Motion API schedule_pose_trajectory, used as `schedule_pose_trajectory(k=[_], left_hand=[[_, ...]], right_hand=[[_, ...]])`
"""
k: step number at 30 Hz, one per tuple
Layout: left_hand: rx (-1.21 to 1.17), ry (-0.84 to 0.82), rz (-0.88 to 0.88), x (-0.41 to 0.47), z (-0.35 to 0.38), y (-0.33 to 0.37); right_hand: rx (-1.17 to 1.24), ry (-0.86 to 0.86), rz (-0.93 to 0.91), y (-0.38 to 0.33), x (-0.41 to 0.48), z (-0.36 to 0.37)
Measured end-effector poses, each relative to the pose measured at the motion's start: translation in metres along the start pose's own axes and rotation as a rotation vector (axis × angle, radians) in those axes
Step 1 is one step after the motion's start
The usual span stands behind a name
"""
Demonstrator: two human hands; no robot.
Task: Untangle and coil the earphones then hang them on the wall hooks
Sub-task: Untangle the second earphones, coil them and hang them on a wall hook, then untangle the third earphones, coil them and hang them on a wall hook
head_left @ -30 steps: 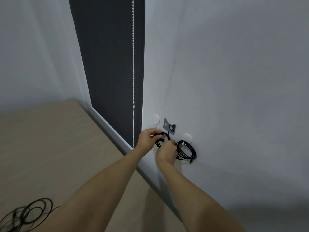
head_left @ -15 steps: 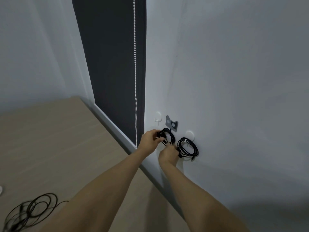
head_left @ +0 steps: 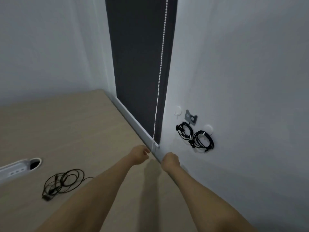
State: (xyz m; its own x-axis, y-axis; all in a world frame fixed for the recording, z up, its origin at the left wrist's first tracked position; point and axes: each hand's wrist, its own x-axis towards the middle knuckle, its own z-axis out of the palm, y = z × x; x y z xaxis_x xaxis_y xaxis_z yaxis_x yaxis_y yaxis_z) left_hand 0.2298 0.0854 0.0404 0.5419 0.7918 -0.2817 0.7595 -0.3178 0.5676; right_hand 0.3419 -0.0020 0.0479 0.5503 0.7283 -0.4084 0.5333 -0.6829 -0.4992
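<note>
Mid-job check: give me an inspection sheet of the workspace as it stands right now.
Surface: beige wooden table, set against the wall.
Job's things: left coil hangs from the grey hook; right coil hangs from the right white hook; left white hook is bare; tangled earphones lie on the table.
Clutter: white strip-like object beside a round table hole; kind unclear.
Hands: left hand and right hand hold nothing, fingers loosely curled.
Cables: nothing seen beyond the earphones.
Surroundings: dark blind, white bead chain.
</note>
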Motion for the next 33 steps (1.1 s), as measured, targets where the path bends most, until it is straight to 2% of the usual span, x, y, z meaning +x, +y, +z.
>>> schedule_pose_trajectory(k=[5, 11, 16, 21, 29, 33], left_hand=[[0.153, -0.039, -0.17, -0.05, -0.027, -0.096], [0.168, 0.067, -0.392, -0.11, -0.052, -0.198], [0.123, 0.17, -0.485, -0.132, -0.049, -0.243], [0.059, 0.328, -0.591, -0.138, -0.049, -0.277], [-0.001, 0.293, -0.468, -0.135, -0.041, -0.307], [0.086, 0.32, -0.423, -0.142, -0.033, -0.306]], right_hand=[[-0.14, -0.1, -0.229, -0.012, -0.011, 0.023], [-0.329, -0.248, -0.472, -0.057, -0.022, 0.082], [-0.292, -0.375, -0.556, -0.088, -0.03, 0.144], [-0.328, -0.342, -0.622, -0.108, -0.025, 0.19], [-0.431, -0.391, -0.772, -0.128, -0.016, 0.24], [-0.612, -0.347, -0.862, -0.128, -0.025, 0.25]])
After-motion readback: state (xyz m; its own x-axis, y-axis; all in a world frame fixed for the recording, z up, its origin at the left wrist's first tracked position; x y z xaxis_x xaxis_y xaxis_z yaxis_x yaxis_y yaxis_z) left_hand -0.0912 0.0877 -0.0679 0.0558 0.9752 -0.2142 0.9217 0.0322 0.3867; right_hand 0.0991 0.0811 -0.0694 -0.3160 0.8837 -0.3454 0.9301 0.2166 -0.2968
